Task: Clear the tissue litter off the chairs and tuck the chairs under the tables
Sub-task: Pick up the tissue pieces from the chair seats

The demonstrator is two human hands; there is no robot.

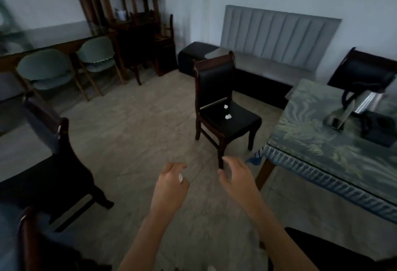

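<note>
Pinching a tissue wad [180, 177], left hand [170, 184] hovers beside loosely spread right hand [237, 179]; no readable writing.

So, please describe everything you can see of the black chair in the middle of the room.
The black chair stands upright on the floor, pulled out beside the table, apparently not touching it. It has a dark wooden frame with a curved top rail and black, leather-like padding on back and seat. Two small white tissue scraps lie on the seat, one nearer the backrest. No hand touches it.
</note>
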